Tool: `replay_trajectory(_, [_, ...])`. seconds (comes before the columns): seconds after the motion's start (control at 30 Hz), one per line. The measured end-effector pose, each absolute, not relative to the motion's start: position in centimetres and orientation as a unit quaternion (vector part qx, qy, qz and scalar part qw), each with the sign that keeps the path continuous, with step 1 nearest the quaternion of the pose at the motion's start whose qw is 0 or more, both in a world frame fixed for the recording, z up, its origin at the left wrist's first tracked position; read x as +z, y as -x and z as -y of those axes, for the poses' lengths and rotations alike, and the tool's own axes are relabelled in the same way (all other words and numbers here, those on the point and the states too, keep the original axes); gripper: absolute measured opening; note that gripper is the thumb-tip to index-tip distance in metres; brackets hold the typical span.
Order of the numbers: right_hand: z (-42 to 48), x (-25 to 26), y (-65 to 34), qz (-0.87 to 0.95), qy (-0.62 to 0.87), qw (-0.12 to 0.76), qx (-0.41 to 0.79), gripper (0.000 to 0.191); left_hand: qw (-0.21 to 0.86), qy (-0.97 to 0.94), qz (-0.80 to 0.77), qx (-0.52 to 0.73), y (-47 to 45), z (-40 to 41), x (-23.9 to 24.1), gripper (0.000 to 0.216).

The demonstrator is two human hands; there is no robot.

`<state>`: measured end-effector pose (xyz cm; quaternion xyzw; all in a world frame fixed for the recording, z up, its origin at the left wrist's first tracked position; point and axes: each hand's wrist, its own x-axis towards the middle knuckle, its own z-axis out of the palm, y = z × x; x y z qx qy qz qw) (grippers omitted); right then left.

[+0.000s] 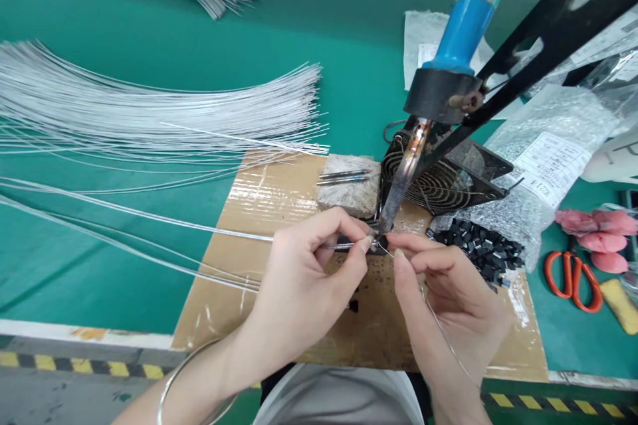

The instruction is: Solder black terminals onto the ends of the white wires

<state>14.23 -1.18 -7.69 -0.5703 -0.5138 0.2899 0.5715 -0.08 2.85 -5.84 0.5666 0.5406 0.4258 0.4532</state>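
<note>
My left hand (309, 279) is closed in a pinch on thin white wires (239, 234), which trail away to the left. Their ends lie just under the tip of a blue-handled soldering iron (399, 192) fixed in a black stand. Between the thumb and forefinger of my right hand (448, 299) runs a thin solder wire (443, 334); its free end reaches the iron's tip and its tail crosses my palm. A small dark block (381, 245) sits below the tip, partly hidden by my fingers.
Behind lies a fan (438, 179), beside a fibrous pad (349, 192) with metal rods. Small black parts (478, 249) are heaped at right, near bubble wrap (553, 146) and orange-handled scissors (573, 282). A wire bundle (149, 109) spreads at left. Brown cardboard (214, 305) covers the work spot.
</note>
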Motion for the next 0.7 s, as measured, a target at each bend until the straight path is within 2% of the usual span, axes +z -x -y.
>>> replay_trajectory(0.7, [1.16,-7.89,-14.18,0.532,0.57,0.566,0.268,0.016,0.468,-0.555,-0.546,0.418,0.09,-2.91,-5.85,0.013])
